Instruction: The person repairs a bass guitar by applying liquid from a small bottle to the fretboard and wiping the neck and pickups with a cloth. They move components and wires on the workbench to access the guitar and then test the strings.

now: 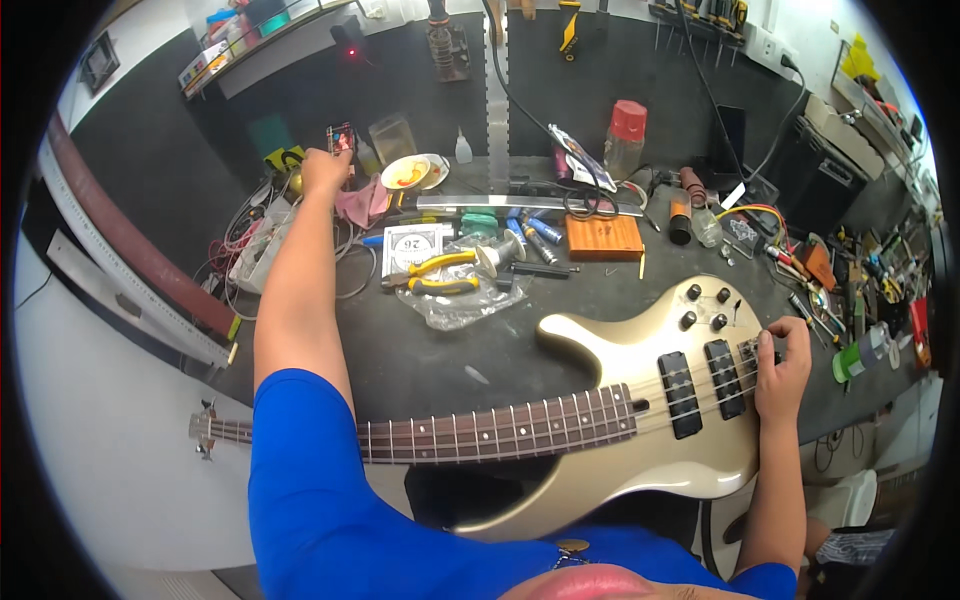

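A gold bass guitar (pixel 610 485) lies across me, its fretted neck (pixel 500 430) running left under my left arm to the headstock (pixel 205 430). My right hand (pixel 785 375) is curled over the bridge end of the body, thumb by the strings, beside two black pickups (pixel 680 395). Far off at the back left, my left hand (pixel 325 170) reaches over the bench with its fingers curled. They are at a small dark rectangular thing with a colourful face (pixel 341 138); the fingertips are partly hidden. A pink cloth (pixel 364 203) lies beside that hand.
Mid-bench are yellow-handled pliers (pixel 445 263) on a plastic bag (pixel 465 308), blue markers (pixel 540 230) and a wooden block (pixel 605 238). Cables and a power strip (pixel 262 250) lie at left. A red-capped jar (pixel 626 135) stands behind; tools (pixel 820 310) crowd the right.
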Tool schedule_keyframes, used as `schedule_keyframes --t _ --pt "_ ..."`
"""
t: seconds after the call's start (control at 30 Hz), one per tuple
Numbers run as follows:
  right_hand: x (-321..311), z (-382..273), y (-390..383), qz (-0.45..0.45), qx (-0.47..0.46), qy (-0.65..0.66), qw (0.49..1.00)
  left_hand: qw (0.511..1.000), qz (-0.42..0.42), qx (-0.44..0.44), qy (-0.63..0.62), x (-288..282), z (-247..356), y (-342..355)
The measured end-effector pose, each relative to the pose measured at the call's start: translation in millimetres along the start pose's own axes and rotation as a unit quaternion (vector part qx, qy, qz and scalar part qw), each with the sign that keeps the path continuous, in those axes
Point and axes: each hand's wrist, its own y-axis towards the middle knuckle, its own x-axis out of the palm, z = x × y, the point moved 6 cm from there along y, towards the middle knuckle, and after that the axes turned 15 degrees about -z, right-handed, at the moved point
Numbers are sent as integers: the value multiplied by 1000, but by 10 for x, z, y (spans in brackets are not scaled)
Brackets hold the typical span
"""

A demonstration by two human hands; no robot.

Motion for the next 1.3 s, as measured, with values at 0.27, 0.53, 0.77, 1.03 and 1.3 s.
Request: schedule_keyframes --t 0.27,0.53,0.77,1.03,1.3 --pt "45 16 17 -18 14 -32 999 993 -109 41 17 408 -172 554" --pt "60 36 -33 -8 18 9 1000 990 -78 -75 88 628 -219 412" --pt "11 62 -24 -10 20 19 1000 988 -103 -77 84 613 -390 443" --pt "40 110 13 -7 1 46 999 968 115 87 -206 -20 -640 638" --pt "34 189 -34 -1 -22 102 995 812 -75 3 -578 -930 -106 -283"
